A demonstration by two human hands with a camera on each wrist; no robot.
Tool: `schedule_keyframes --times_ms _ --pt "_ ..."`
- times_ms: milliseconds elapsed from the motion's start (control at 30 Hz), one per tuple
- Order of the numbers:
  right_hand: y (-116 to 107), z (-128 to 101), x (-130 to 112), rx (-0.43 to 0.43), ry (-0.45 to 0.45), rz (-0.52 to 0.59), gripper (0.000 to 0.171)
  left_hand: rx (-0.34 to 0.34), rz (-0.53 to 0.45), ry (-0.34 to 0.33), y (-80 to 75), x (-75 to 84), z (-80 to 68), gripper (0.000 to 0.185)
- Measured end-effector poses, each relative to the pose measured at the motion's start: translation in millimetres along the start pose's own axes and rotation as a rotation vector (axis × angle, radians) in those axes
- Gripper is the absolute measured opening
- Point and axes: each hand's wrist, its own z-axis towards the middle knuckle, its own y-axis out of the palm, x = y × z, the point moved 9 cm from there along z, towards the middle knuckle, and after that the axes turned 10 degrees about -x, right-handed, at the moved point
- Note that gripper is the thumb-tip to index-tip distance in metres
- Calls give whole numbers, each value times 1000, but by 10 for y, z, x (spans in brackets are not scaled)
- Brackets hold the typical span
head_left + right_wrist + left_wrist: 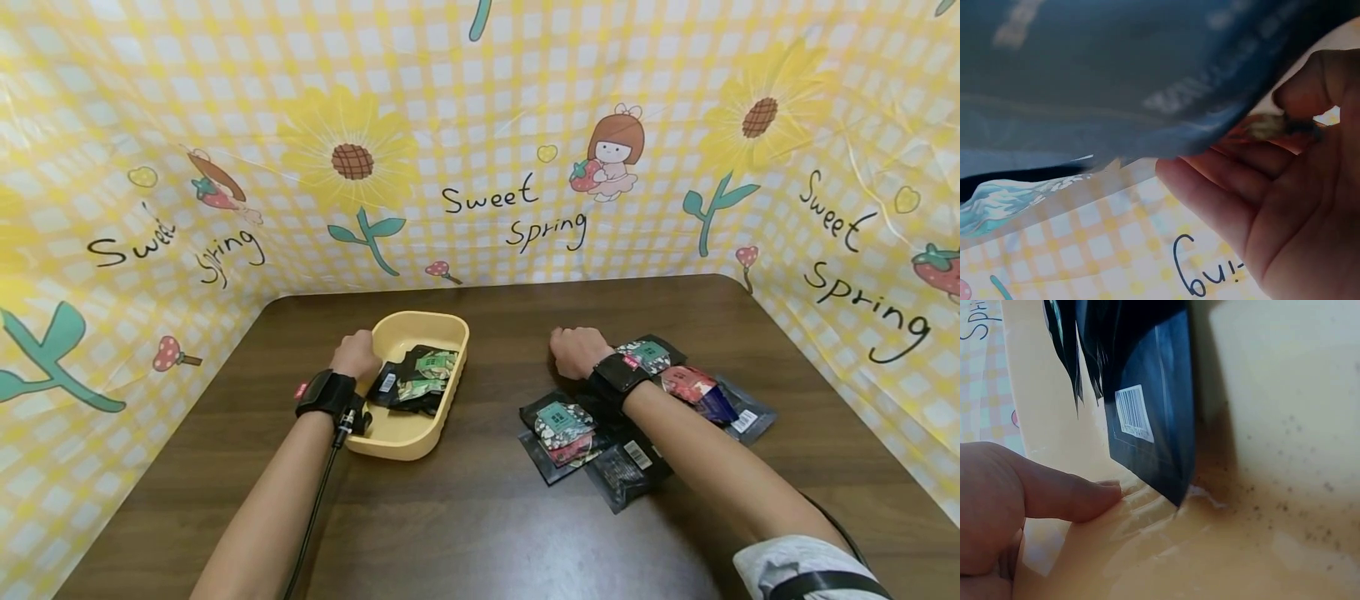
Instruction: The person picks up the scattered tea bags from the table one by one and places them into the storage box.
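A yellow plastic basket [405,446] stands on the left of the table, with several black sachets [427,375] lying inside. My left hand [356,357] grips its left rim; the left wrist view shows the thumb [1072,494] pressing inside the wall, beside a black sachet with a barcode [1147,419]. Over the sachets on the right, my right hand [581,352] has its fingers curled down. Close up, a dark sachet [1116,81] looms blurred in front of the fingers [1210,200], which seem to pinch a sachet edge; some fingertips are hidden.
More sachets lie loose on the right: a teal-labelled one [564,423], a barcoded black one [628,471] and a red one [690,387]. A yellow checked cloth [480,142] walls off the back and sides of the wooden table [465,533].
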Motion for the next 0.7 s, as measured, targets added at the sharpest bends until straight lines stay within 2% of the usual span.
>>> schedule_keyframes --times_ms 100,233,500,700 --pt "-19 3 9 43 -18 -18 16 -4 0 0 -4 -11 11 19" --pt "-32 14 49 94 -22 -27 9 -3 3 5 -9 -24 26 19" --pt "-93 -7 131 281 3 -81 12 -10 0 4 7 -7 -3 18" --pt "-165 -17 210 349 34 -63 16 4 -5 1 -9 9 -35 18"
